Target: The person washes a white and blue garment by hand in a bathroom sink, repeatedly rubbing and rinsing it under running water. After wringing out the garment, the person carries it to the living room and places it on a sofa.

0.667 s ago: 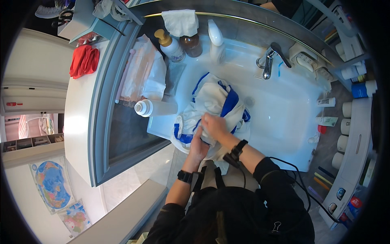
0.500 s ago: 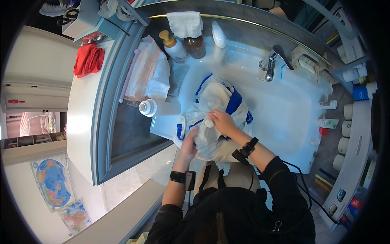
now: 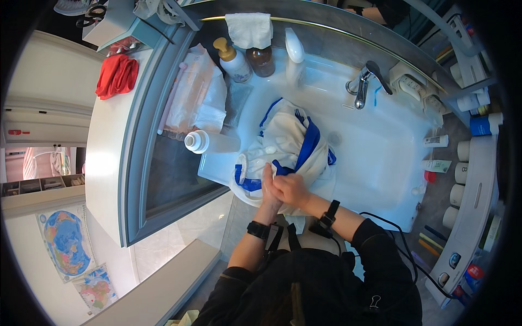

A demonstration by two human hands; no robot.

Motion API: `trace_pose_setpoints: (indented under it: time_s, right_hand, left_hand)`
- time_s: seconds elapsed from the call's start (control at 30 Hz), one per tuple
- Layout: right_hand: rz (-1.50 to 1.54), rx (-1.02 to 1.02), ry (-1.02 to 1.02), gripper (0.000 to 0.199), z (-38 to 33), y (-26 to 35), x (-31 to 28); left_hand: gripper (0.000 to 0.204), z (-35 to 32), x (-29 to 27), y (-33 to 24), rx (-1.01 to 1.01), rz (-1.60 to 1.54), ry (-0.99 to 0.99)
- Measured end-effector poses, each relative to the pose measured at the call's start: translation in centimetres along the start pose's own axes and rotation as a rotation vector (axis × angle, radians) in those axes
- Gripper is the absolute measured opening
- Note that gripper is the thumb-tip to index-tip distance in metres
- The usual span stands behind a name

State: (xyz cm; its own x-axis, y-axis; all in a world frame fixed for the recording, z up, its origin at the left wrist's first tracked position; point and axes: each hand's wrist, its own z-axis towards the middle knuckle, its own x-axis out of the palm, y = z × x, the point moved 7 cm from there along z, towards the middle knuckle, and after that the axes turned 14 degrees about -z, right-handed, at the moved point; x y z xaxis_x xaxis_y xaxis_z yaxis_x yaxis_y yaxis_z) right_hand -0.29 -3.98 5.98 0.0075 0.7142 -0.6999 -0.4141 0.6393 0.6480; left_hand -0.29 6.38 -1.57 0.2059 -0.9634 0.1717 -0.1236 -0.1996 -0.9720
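A white garment with blue bands (image 3: 288, 136) lies bunched in the left part of the white sink (image 3: 375, 174), its near side spilling over the front edge. My left hand (image 3: 269, 190) is at its near side, fingers stretched upward and side by side. Pressed against the left palm is my right hand (image 3: 292, 190), curled into a fist. Whatever the fist holds, if anything, is hidden; a blue band of the garment runs right up to it. Left of the garment, a white open-necked bottle (image 3: 215, 143) rests on its side on the sink's rim.
Behind the sink are a gold-topped pump bottle (image 3: 234, 62), a brown bottle (image 3: 261, 62), a white bottle (image 3: 294, 54) and the chrome faucet (image 3: 363, 87). A packet of tissues (image 3: 198, 98) sits left. Tubes and a shelf (image 3: 470, 212) line the right; a black cable (image 3: 399, 228) hangs by my right arm.
My hands have come together, the right moving down to meet the left. A part of the garment that was lifted at my right fingers has dropped, and its blue bands lie differently.
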Motion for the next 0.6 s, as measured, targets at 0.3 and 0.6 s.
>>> trace_pose_setpoints:
  time_s: [0.3, 0.6]
  right_hand:
    - [-0.015, 0.272, 0.063, 0.027, 0.7, -1.2, 1.3]
    - [-0.01, 0.476, 0.196, 0.024, 3.2, -10.7, 2.4]
  left_hand:
    - [0.041, -1.3, -1.0, 2.5, -0.599, -0.243, -0.063]
    - [0.043, -0.8, -2.8, -3.4, -0.548, -0.603, -0.003]
